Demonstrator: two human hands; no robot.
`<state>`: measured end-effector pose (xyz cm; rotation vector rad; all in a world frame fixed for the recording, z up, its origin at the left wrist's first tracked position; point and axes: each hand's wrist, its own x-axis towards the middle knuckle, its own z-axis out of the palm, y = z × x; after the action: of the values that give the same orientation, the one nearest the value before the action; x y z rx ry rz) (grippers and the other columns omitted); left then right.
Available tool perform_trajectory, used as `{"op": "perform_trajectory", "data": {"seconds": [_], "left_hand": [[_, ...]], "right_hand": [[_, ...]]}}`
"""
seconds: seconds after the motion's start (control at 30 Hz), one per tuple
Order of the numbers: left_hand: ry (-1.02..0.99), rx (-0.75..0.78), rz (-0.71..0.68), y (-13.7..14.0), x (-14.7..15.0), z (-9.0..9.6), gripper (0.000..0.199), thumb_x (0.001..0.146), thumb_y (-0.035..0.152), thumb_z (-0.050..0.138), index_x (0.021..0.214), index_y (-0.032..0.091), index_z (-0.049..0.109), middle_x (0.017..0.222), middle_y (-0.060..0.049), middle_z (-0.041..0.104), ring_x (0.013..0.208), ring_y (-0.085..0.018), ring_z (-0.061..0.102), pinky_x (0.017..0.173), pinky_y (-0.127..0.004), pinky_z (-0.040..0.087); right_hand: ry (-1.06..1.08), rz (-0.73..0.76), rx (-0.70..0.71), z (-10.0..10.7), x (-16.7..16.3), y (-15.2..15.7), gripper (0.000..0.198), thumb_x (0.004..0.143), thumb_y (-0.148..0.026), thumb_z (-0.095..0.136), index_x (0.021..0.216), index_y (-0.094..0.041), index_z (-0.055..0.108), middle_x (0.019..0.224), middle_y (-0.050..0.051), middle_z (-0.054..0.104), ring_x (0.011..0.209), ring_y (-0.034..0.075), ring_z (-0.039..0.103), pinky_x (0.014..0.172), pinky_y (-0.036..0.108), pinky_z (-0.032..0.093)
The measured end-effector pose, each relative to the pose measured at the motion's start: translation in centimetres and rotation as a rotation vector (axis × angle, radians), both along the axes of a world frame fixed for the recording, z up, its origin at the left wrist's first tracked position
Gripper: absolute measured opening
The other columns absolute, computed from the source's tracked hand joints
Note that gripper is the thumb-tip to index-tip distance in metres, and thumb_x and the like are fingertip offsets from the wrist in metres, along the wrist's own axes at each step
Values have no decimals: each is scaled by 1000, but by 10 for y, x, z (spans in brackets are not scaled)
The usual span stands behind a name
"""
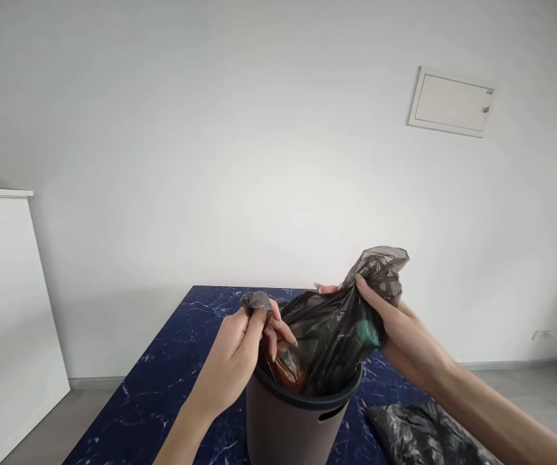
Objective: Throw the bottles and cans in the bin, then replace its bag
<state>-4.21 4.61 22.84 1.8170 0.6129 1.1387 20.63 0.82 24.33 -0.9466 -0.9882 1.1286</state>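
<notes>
White wall fills most of the view, with a small flush panel door high on the right and a white cabinet at the left edge. Below it stands a bench with a dark blue marbled top, and on that a grey-brown waste bin with a dark rim and a slot handle in its side. A dark translucent bin bag sits in the bin, its upper part pulled up above the rim; a reddish item and a teal one show faintly through the film. The left hand is on the bag's left side, its grip pinched together on a bunched corner of the film that pokes up above the fingers. The right hand is on the bag's right side, fingers closed around the gathered plastic, and a loose tuft of it stands above that hand. Between the two hands the bag is stretched over the bin's mouth. Another crumpled dark plastic bag lies on the bench just right of the bin, under the right forearm.
</notes>
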Motion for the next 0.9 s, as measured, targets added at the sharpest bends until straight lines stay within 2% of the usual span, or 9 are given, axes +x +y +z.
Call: {"op": "perform_trajectory", "data": {"seconds": [0.1, 0.17, 0.23, 0.37, 0.47, 0.6, 0.7, 0.83, 0.9], "left_hand": [[-13, -17, -36, -2, 0, 1, 41, 115, 52, 39, 99, 22, 61, 96, -7, 80, 68, -19, 66, 78, -37, 54], [-13, -19, -42, -3, 1, 2, 42, 115, 53, 38, 99, 22, 61, 95, -7, 79, 70, -19, 67, 76, -37, 54], [-14, -14, -40, -3, 1, 2, 42, 115, 52, 39, 98, 21, 61, 92, -6, 78, 69, -19, 67, 76, -36, 54], [-82, -26, -51, -2, 1, 0, 41, 115, 52, 41, 96, 21, 59, 78, -2, 70, 62, -15, 58, 68, -31, 48], [-138, -49, -68, -1, 1, -1, 40, 115, 53, 41, 94, 22, 56, 66, 3, 56, 57, -13, 47, 60, -29, 40], [-85, 12, 3, -7, 2, 1, 41, 117, 51, 37, 93, 23, 55, 64, 4, 49, 59, -14, 45, 63, -31, 39], [24, 177, 142, -15, 2, 5, 40, 118, 42, 33, 92, 23, 57, 82, -2, 59, 78, -18, 57, 79, -35, 47], [129, 419, 322, -22, -2, 6, 29, 116, 30, 35, 103, 27, 61, 127, -8, 61, 118, -25, 58, 102, -45, 51], [178, 530, 375, -24, -4, 4, 24, 112, 22, 39, 107, 28, 62, 147, -7, 49, 135, -29, 50, 108, -49, 52]], "right_hand": [[113, 111, 154, 10, -6, 9, 31, 96, -52, 79, 93, -22, 75, 91, 2, 75, 92, 18, 72, 105, 36, 59], [111, 172, 250, 18, -11, 13, 31, 94, -48, 82, 85, -22, 67, 65, -7, 52, 59, 10, 54, 85, 29, 61], [22, 192, 251, 25, -16, 16, 37, 93, -52, 82, 84, -22, 63, 61, -10, 34, 49, 7, 33, 64, 25, 55], [-315, 272, 75, 41, -19, 22, 50, 89, -67, 79, 89, -20, 61, 71, -9, 31, 57, 8, 28, 51, 23, 38], [-688, 350, -53, 49, -22, 30, 45, 96, -64, 69, 94, -20, 63, 71, -6, 38, 59, 10, 31, 52, 25, 29], [-1196, 199, 79, 55, -39, 37, 22, 100, -41, 60, 90, -21, 60, 83, 5, 64, 73, 20, 54, 65, 35, 44], [-1359, 251, 115, 64, -51, 32, 13, 90, -27, 67, 97, -21, 58, 86, 6, 67, 75, 22, 60, 62, 35, 48], [-1196, 752, 149, 82, -57, 15, 26, 81, -21, 78, 98, -24, 59, 87, -1, 68, 75, 17, 64, 59, 28, 52], [-1145, 829, 206, 84, -61, 7, 32, 80, -32, 87, 102, -25, 64, 102, 0, 72, 89, 19, 69, 71, 29, 58]]}}
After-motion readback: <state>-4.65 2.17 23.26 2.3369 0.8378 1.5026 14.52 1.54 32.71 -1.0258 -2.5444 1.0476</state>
